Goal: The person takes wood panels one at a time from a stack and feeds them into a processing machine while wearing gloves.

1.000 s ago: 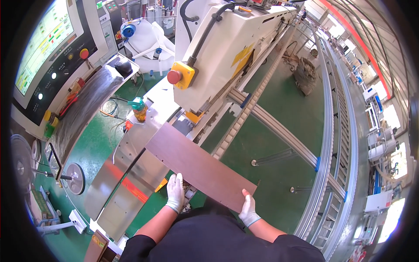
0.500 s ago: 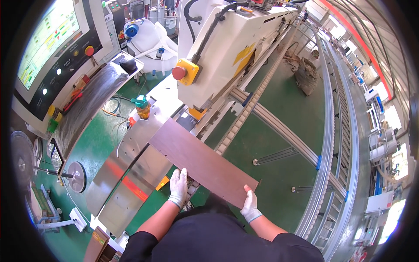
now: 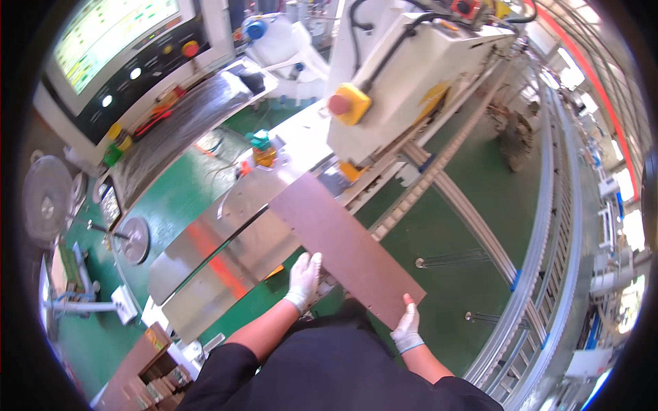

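A long, flat brown board [image 3: 351, 250] lies slantwise in front of me, with small holes along its near edge. My left hand [image 3: 303, 277], in a white glove, is closed on the near long edge with its thumb on top. At the right end, my gloved right hand [image 3: 407, 322] grips the near corner, thumb on the upper face and fingers hidden beneath. The far left end of the board overlaps a shiny metal machine table [image 3: 240, 253] with a dark slot running across it.
Beyond the board stands a white machine head with a red-and-yellow stop button [image 3: 348, 104]. A teal-capped bottle [image 3: 263, 149] is on the machine table. A control panel with a lit screen [image 3: 113, 38] is at upper left. Roller conveyor rails [image 3: 545, 274] run along the right.
The whole scene has shifted to the right in the picture, with some blur. The board is tilted a little more steeply, and both hands keep their hold on it.
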### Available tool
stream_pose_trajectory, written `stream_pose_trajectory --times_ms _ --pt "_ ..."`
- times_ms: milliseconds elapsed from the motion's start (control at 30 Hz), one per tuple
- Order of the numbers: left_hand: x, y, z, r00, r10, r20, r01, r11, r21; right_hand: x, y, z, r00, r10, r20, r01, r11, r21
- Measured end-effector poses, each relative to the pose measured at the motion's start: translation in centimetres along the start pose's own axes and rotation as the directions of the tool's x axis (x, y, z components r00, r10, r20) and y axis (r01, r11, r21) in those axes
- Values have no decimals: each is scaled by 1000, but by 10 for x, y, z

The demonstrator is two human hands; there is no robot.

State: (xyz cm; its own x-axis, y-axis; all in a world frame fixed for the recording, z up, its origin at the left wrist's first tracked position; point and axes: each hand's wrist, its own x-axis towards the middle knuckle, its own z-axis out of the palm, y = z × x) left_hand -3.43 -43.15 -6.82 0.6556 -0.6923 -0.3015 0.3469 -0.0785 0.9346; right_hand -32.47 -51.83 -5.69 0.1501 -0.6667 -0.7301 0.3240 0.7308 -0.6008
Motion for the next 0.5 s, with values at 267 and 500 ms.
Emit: stream_pose_trajectory --times_ms 267,500 --pt "-16 42 26 983 -185 -18 175 955 -240 39 14 -33 993 -87 -82 84 996 -36" --pt "-4 11 11 997 -75 -12 74 997 -27 22 10 -21 982 -153 -113 138 982 -131"
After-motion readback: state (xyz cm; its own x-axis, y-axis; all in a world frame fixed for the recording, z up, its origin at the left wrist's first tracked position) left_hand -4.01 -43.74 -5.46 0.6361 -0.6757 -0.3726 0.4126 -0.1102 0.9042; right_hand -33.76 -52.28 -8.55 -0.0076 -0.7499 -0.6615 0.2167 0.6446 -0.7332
